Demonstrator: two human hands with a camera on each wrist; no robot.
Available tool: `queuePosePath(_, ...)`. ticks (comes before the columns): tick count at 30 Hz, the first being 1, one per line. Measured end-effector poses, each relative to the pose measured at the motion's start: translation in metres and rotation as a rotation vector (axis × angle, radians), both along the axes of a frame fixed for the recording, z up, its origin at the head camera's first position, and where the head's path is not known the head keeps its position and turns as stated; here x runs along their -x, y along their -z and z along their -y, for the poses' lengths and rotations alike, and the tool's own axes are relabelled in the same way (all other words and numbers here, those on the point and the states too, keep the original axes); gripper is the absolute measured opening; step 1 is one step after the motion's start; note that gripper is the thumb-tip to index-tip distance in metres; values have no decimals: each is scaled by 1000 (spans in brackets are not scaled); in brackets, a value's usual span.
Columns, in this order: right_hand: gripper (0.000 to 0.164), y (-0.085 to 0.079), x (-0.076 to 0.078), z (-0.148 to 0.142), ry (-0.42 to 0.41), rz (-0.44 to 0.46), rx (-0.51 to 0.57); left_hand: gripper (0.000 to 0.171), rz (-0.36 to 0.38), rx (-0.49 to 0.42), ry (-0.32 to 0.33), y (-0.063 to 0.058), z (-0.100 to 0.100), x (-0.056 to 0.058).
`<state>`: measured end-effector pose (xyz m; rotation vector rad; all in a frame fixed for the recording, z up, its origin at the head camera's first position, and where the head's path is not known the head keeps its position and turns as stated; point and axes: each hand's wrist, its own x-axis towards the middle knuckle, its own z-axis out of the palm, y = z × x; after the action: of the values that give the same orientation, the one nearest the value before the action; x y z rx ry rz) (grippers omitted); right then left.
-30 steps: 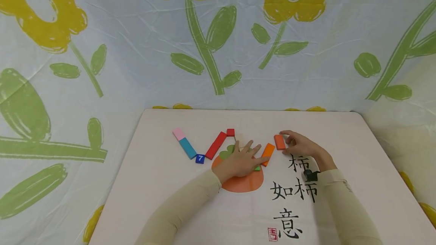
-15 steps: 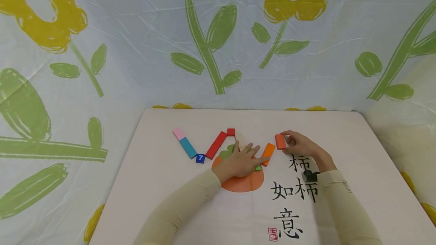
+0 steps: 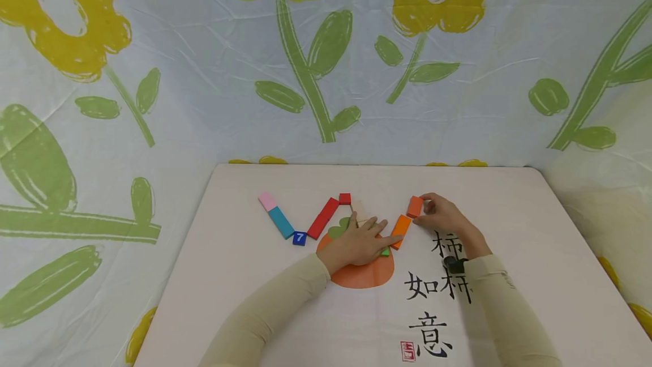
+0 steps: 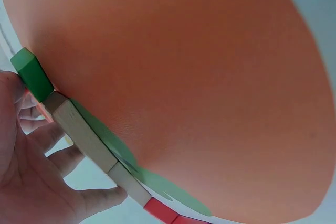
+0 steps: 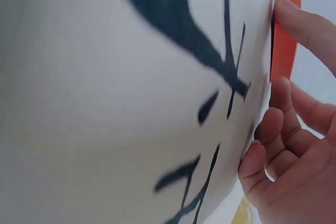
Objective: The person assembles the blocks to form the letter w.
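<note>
My right hand (image 3: 449, 220) pinches an orange-red block (image 3: 415, 207) between thumb and finger, just past the far end of a lighter orange block (image 3: 400, 233). The right wrist view shows thumb and finger at opposite ends of that orange-red block (image 5: 284, 45). Spread out, my left hand (image 3: 357, 244) rests along the middle of the row, its thumb touching the orange block. Beneath its fingers in the left wrist view lie plain wooden blocks (image 4: 86, 137), with a green block (image 4: 32, 74) at their end. The left hand partly covers these in the head view.
The row's left part has a red cube (image 3: 344, 199), red blocks (image 3: 323, 218), a blue cube marked 7 (image 3: 299, 238), a teal block (image 3: 281, 222) and a pink block (image 3: 267, 201). A printed persimmon (image 3: 364, 277) and black characters (image 3: 433, 336) mark the table covering (image 3: 229, 310).
The right hand has shifted slightly left and turned the orange-red block, so it now slants in line with the orange block. The left hand has stayed in place.
</note>
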<state>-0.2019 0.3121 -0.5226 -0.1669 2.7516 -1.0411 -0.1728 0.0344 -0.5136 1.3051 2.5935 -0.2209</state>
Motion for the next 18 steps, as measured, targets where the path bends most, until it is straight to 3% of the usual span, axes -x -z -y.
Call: queuePosePath(18, 51, 1, 0, 1, -63, -8, 53, 53, -4, 12, -3, -1, -1, -1)
